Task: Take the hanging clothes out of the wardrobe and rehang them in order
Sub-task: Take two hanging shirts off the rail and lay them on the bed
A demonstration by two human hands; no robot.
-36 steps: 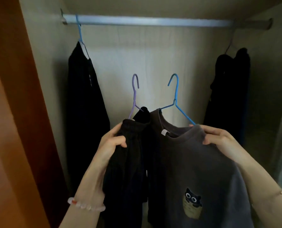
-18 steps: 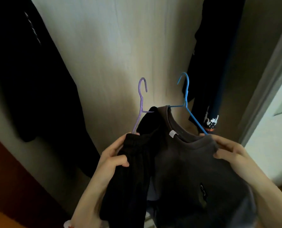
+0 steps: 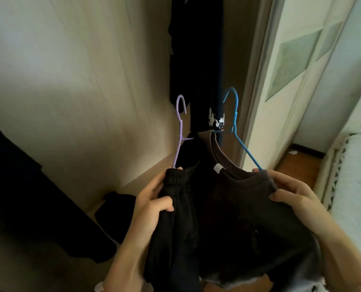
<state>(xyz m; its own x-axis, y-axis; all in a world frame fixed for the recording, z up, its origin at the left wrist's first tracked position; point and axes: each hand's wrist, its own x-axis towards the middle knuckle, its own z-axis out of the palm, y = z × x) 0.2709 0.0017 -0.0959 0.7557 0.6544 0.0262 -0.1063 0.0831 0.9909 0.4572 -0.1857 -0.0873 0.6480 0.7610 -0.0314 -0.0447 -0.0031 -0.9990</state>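
Your left hand point(image 3: 152, 205) clamps trousers point(image 3: 175, 218), right hand point(image 3: 291, 192) clamps sweatshirt point(image 3: 249, 207); hanger hooks point(image 3: 181, 106) point up, center frame.

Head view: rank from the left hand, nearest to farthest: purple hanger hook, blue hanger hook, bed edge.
From the left hand:
1. Purple hanger hook, straight above it.
2. Blue hanger hook, up and to the right.
3. Bed edge, at the far right.

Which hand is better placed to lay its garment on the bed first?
Probably the right hand. It holds the shirt on the blue hanger, nearest the bed; the left hand grips the dark garment farther away.
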